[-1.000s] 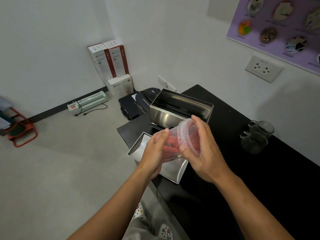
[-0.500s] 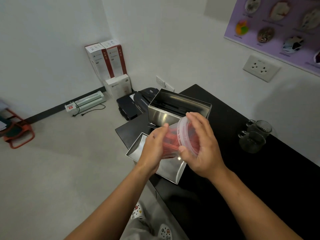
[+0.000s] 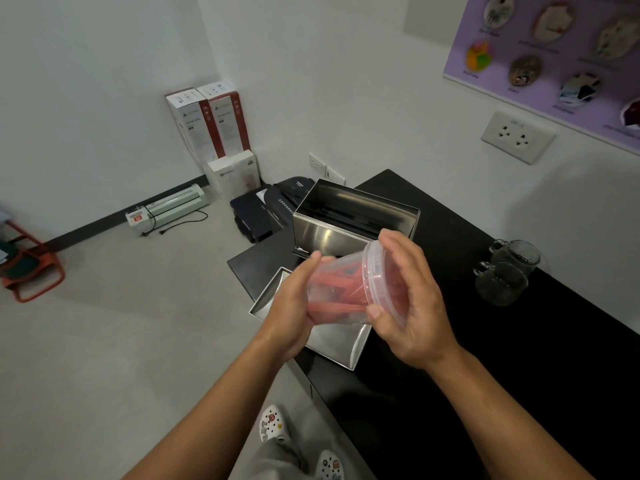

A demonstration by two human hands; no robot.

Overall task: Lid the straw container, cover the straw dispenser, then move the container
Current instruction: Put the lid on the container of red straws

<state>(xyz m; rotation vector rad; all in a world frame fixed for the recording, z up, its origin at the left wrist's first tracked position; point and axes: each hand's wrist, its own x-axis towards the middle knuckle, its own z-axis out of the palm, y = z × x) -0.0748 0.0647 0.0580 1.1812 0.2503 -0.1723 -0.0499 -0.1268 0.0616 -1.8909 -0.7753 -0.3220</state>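
left hand (image 3: 289,308) wraps the straw container (image 3: 334,292); right hand (image 3: 410,306) cups its lid (image 3: 375,278). press evenly round the rim until it seats.

**Non-task items, placed from the black counter**

Black counter (image 3: 519,341) runs along the right-hand wall. Two clear glass mugs (image 3: 507,271) stand on it near the wall, touching or nearly so. Double wall socket (image 3: 517,136) on the wall above the counter; purple poster (image 3: 554,53) with round pictures higher still. On the floor past the counter's far end: a black machine (image 3: 266,209), then a white box (image 3: 233,174) with two tall red-and-white boxes (image 3: 207,123) upright behind it in the corner. Left of those, a white laminator (image 3: 169,207), cord loose. Far left, an orange chair frame (image 3: 31,271). Below the counter's near edge, white clogs (image 3: 273,422) with charms.
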